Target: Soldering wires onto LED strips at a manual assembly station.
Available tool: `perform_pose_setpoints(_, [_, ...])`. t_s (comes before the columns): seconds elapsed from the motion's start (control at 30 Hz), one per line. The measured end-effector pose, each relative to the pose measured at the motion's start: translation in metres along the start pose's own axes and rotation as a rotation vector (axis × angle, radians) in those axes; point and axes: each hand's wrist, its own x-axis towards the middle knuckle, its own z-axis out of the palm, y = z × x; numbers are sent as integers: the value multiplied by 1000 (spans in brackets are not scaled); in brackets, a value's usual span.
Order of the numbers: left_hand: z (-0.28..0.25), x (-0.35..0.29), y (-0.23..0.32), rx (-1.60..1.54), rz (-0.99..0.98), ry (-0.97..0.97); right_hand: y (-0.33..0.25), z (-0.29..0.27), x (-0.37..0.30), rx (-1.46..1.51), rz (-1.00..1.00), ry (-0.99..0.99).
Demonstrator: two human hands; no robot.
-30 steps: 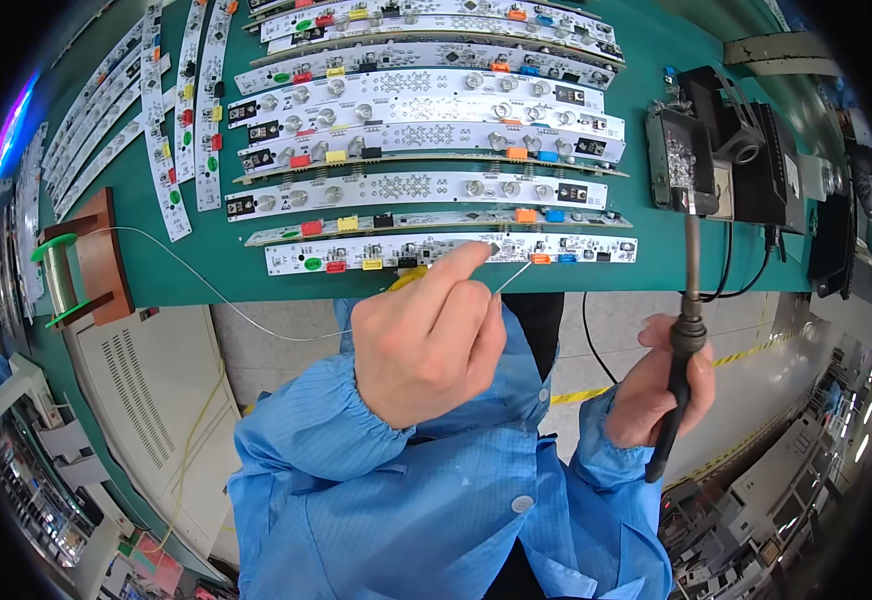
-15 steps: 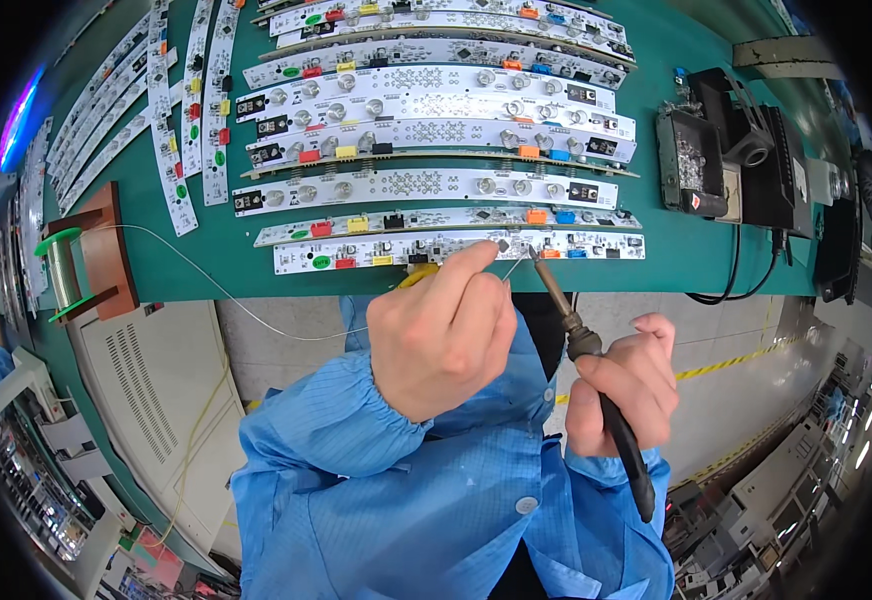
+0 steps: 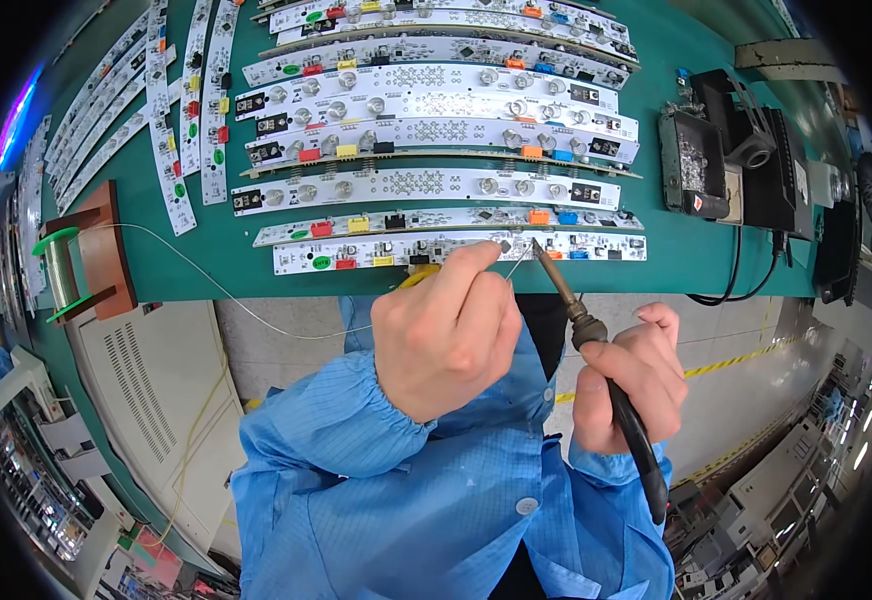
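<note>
My left hand (image 3: 446, 335) is closed on a thin solder wire (image 3: 244, 309), whose short end sticks out past the fingers toward the board. A yellow piece (image 3: 420, 272) shows beside its knuckles; what it belongs to is hidden. In my right hand (image 3: 636, 385) is a soldering iron (image 3: 588, 328), gripped by its dark handle. The iron's tip is at the nearest white circuit board (image 3: 436, 246), right of its middle, close to the wire end. This long board lies along the table's front edge and carries red, yellow, orange and blue connectors.
A solder spool (image 3: 61, 272) sits on a brown stand (image 3: 116, 245) at the left. Rows of similar boards (image 3: 426, 185) lie behind the nearest one, with more at the far left (image 3: 171, 150). At the right are a tray of small clear parts (image 3: 694, 160) and a black iron holder (image 3: 751, 145).
The iron's tip has shifted slightly up, and its handle has swung a little to the right with my right hand. My left hand has moved slightly right.
</note>
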Motion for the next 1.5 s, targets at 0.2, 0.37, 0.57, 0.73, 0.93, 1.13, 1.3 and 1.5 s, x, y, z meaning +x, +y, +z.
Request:
perform_pose_setpoints(0.2, [-1, 0, 0, -2, 0, -12, 2, -2, -1, 47, 19, -10])
perform_pose_setpoints(0.37, [-2, 1, 1, -2, -7, -26, 2, -2, -1, 64, 16, -12])
perform_pose_setpoints(0.57, [-1, 5, 1, -3, -20, -40, 2, -2, -1, 81, 47, -33])
perform_pose_setpoints(0.73, [-1, 7, 3, 42, -36, -60, 2, -3, 1, 95, 49, -31])
perform_pose_setpoints(0.93, [-1, 7, 2, 15, -26, -43, 3, -4, 2, 87, 32, -39])
perform_pose_setpoints(1.13, [-3, 6, 2, 10, -24, -39, 2, -3, 4, 87, 10, -32])
perform_pose_setpoints(1.3, [-2, 5, 2, 17, -2, -22, 2, -11, 4, 92, 7, 14])
perform_pose_setpoints(1.5, [-1, 5, 4, 4, 0, -10, 54, -29, -29, -21, 66, 335])
